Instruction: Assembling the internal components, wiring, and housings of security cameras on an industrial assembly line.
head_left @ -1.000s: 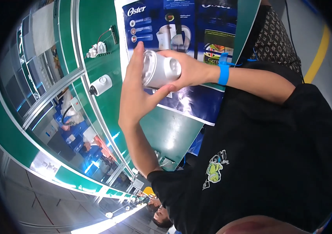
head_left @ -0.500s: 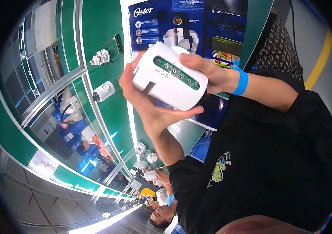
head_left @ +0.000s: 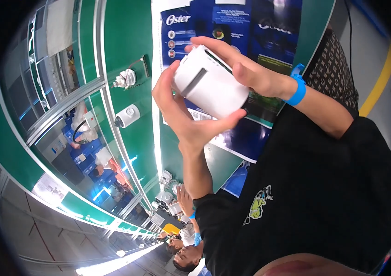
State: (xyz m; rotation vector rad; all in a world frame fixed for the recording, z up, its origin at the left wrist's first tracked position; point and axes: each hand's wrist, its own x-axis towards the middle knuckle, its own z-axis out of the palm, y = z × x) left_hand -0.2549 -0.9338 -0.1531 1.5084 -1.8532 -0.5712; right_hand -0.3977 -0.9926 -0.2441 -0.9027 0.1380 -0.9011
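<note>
Between my two hands is a rounded white plastic appliance housing [head_left: 216, 87], held tilted above the work surface. A dark slot shows on the side facing up, and a sliver of green circuit board shows at its far edge. My left hand [head_left: 181, 115] grips it from the left, thumb along the near side and fingers around the other end. My right hand [head_left: 248, 69], with a blue wristband [head_left: 299, 89], is wrapped over the right and far side. Its fingertips reach across the top edge. Below lies a blue printed carton sheet [head_left: 237, 142].
On the green bench to the left lie another white housing [head_left: 130, 115] and a white part with wires [head_left: 125, 79]. A metal rail [head_left: 110, 106] runs alongside. Further down the line, a co-worker's hand [head_left: 185, 201] is near more white parts. Blue bins [head_left: 108, 188] stand beyond the rail.
The housing has rolled in my hands: its row of board buttons has turned away, and the dark slot now faces up. My right fingers have moved over its far edge.
</note>
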